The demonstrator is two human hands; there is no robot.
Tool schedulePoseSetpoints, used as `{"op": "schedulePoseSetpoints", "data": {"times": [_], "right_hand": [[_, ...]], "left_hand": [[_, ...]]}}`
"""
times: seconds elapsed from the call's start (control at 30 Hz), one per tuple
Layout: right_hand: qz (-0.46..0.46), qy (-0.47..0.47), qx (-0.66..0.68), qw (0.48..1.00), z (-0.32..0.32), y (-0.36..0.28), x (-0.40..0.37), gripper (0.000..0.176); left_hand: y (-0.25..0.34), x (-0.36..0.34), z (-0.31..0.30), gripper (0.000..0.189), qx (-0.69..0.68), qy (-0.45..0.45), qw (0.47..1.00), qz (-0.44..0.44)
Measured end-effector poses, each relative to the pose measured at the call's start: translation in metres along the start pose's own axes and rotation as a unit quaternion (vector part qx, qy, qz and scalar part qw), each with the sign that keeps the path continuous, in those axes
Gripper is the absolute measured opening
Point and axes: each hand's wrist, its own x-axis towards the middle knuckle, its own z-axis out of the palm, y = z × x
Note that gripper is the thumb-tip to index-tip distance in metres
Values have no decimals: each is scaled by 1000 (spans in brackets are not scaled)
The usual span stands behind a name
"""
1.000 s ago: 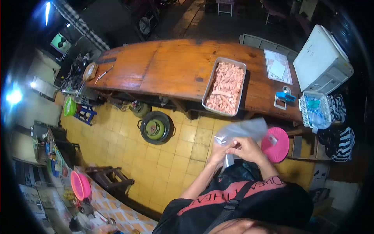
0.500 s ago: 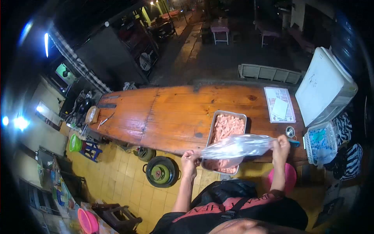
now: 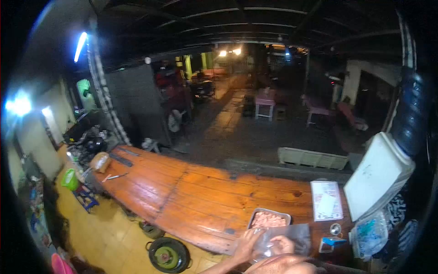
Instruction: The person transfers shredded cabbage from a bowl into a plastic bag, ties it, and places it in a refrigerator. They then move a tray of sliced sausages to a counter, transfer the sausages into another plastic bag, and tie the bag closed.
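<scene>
A clear plastic bag (image 3: 299, 236) is spread low in the view, over the near part of a metal tray (image 3: 289, 219) of pale pink meat-like pieces (image 3: 268, 220). At the bag's left side, my left hand (image 3: 247, 243) has its fingers closed on the plastic. My right hand (image 3: 282, 245) is close beside it, in front of the bag, with curled fingers pinching the film. The fingertips of both hands are partly blurred, and the near end of the tray is hidden by the hands and bag.
The tray stands on a long wooden table (image 3: 200, 196). Printed sheets (image 3: 326, 201), a small round tin (image 3: 335, 229), a blue-handled item (image 3: 334, 241), a plastic basket (image 3: 370, 235) and a white box (image 3: 378, 178) are to the right. A black basin (image 3: 169, 255) is on the floor.
The view has tilted up, so the table appears lower. My hands have come closer together, and the bag, earlier stretched between them, now hangs mostly to the right of my left hand.
</scene>
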Motion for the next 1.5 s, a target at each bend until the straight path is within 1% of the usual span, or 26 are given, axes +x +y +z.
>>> {"op": "schedulePoseSetpoints", "data": {"times": [0.07, 0.1, 0.13, 0.2, 0.3, 0.37, 0.43, 0.5, 0.57, 0.67, 0.77, 0.83, 0.87, 0.97, 1.0, 1.03, 1.07, 1.1, 1.17, 1.23, 1.3, 1.33, 1.37, 1.4, 1.47, 1.5], "right_hand": [[94, -57, -32, 993, 9, -32, 4, 40], [92, 6, 23, 995, 31, -39, 5, 46], [109, -21, -185, 976, 37, -62, 7, 51], [-99, -30, -402, 910, 25, -26, 19, 47], [13, -10, -403, 915, 28, -3, 37, 40], [-118, 172, -341, 917, 9, 93, 50, 29], [-64, 219, -314, 922, 49, 38, 32, 25], [62, 308, -329, 891, 50, -12, 25, 17], [-108, 176, -490, 847, 26, 24, 6, 21], [-72, 230, -464, 853, 44, 29, -7, 16], [-18, 257, -430, 865, 60, 18, -14, 11], [25, 247, -412, 877, 62, 9, -17, 9], [30, 254, -412, 874, 50, 13, -21, 9], [129, 192, -255, 939, 20, 7, -20, 19], [156, 216, -25, 964, 16, 2, -26, 17], [177, 227, 209, 935, 17, 3, -29, 15], [161, 214, 289, 919, 11, 25, -32, 16], [177, 218, 281, 918, 11, 32, -33, 16], [223, 209, 511, 803, 6, 30, -18, 19], [203, 180, 460, 846, -7, 25, -11, 17], [115, 109, 296, 942, -17, 14, 13, 16], [56, 71, 176, 980, -19, 2, 34, 17], [33, 30, -73, 996, -26, -20, 50, 18], [5, -18, -316, 949, -31, -39, 68, 20], [-208, 52, -433, 876, -30, -36, 105, 21], [-214, 66, -452, 863, -32, -34, 127, 19]], "left_hand": [[-26, -1, -1, 49, -2, -39, 999, -18], [-43, -6, -3, 42, -2, -38, 998, -44], [-48, -11, -15, 39, -8, -37, 996, -85], [-46, 2, -31, 37, -66, -31, 990, -122], [-70, 20, -64, 37, -37, -27, 995, -86], [-89, 26, -76, 33, -1, -38, 995, -95], [-86, -2, -92, 22, 37, 30, 998, -31], [-102, -11, -91, 15, -4, 97, 990, -107], [-116, -13, -87, 13, -66, 122, 982, -131], [-143, -26, -66, 10, -237, 143, 943, -185], [-177, -61, -49, 27, -52, 90, 959, -263], [-121, -32, -90, 24, -450, 28, 799, -398], [-125, -39, -87, 23, -481, 17, 768, -422], [-137, -36, -100, 22, -600, -104, 699, -375], [-121, -29, -89, 23, -598, -33, 685, -414], [-113, -26, -85, 24, -588, 44, 667, -456], [-146, -42, -85, 23, -687, -28, 574, -444], [-157, -49, -85, 23, -692, -25, 561, -454], [-170, -41, -83, 21, -717, -44, 534, -446], [-182, -26, -85, 20, -736, -61, 511, -439], [-197, 8, -89, 17, -655, -109, 692, -285], [-165, 36, -87, 13, -501, 75, 807, -303], [-171, 52, -94, 9, -451, 14, 876, -167], [-144, 80, -98, 18, -364, 45, 917, -158], [-148, 120, -80, 19, -289, 147, 946, -18], [-130, 133, -84, 15, -140, 174, 975, 12]]}}
